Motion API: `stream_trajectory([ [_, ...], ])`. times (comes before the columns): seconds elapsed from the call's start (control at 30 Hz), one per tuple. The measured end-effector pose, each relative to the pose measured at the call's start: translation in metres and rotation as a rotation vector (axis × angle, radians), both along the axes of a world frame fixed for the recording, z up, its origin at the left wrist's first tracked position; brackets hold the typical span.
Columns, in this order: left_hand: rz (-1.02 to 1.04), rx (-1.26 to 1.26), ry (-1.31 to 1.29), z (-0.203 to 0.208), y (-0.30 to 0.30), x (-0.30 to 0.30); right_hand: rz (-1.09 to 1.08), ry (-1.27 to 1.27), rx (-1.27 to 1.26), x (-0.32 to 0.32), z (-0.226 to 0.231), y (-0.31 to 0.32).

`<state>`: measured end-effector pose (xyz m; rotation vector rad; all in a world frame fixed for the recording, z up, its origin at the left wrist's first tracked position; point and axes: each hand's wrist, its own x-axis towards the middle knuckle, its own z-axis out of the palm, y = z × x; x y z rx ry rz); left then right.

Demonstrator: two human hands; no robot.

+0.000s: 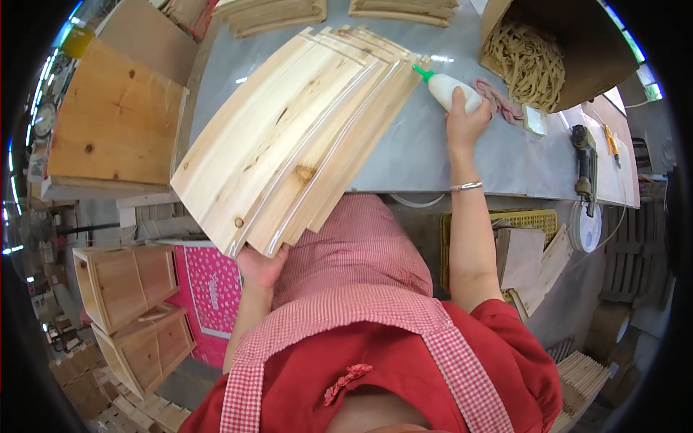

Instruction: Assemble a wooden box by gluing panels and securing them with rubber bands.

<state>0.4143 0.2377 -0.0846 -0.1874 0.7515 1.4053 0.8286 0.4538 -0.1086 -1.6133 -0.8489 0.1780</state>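
gluing looks in hand: my right grip (468, 115) wraps the bottle (442, 89), nozzle (423, 72) by the far end of boards (267, 137) over the table (404, 155); my left grip (261, 267) clasps them. next likely calls for even squeezing.

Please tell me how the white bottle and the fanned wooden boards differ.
Shape and colour: the white bottle is rounded with a green nozzle, while the wooden boards are flat, pale and knotted.
Size: the bottle is far smaller than the boards.
Pose: the bottle is tilted in the right hand; the boards overlap in a fan, the left hand at their near edge.
Shared: a hand touches each.
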Motion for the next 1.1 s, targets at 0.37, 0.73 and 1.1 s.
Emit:
stream_trajectory([
  [0.37,0.026,-0.048,0.086,0.017,0.006,0.010,0.316,-0.045,-0.018,-0.084,0.037,-0.132],
  [0.73,-0.009,0.072,0.042,0.009,-0.001,0.007,0.710,-0.015,-0.041,-0.152,0.039,-0.244],
  [1.1,-0.010,0.058,0.025,0.010,-0.002,0.007,0.881,-0.042,0.019,-0.166,0.037,-0.248],
])
